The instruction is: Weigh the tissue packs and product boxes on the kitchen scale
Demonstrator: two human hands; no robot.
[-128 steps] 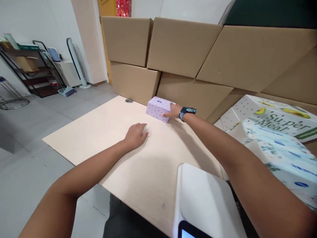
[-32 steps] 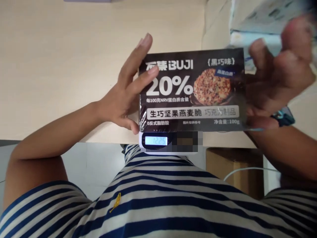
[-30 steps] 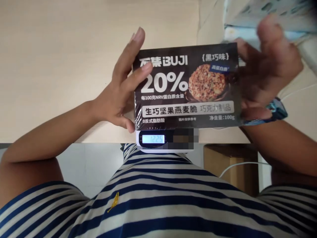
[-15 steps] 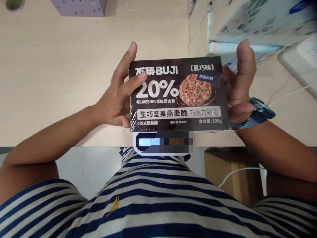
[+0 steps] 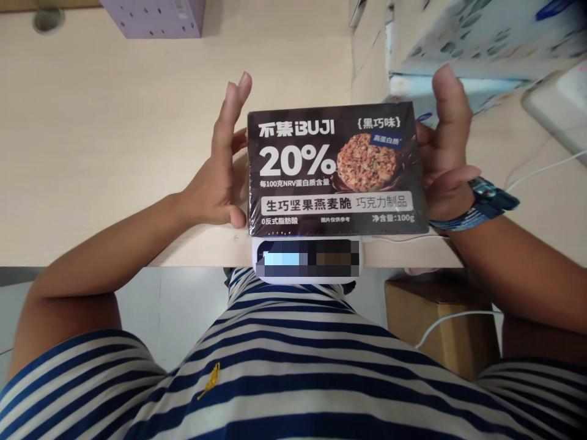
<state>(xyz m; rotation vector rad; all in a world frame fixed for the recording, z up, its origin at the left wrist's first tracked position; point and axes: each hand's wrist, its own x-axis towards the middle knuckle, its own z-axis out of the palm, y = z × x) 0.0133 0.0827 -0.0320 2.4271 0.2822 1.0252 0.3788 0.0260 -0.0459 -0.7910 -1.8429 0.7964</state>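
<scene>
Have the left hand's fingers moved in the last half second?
Yes: against the BUJI box, steady over the digital scale, the left hand has swung its fingers leftward, off the printed logo.

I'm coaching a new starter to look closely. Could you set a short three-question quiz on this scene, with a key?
1. True or false: a blue wristband is on the right arm.
2. Beyond the left hand, near the top of the view, what colour is the spotted box? A: green; B: purple; C: red.
3. Fill in: the big figure printed on the dark box is ____ percent.

Key: 1: true. 2: B. 3: 20.
</scene>
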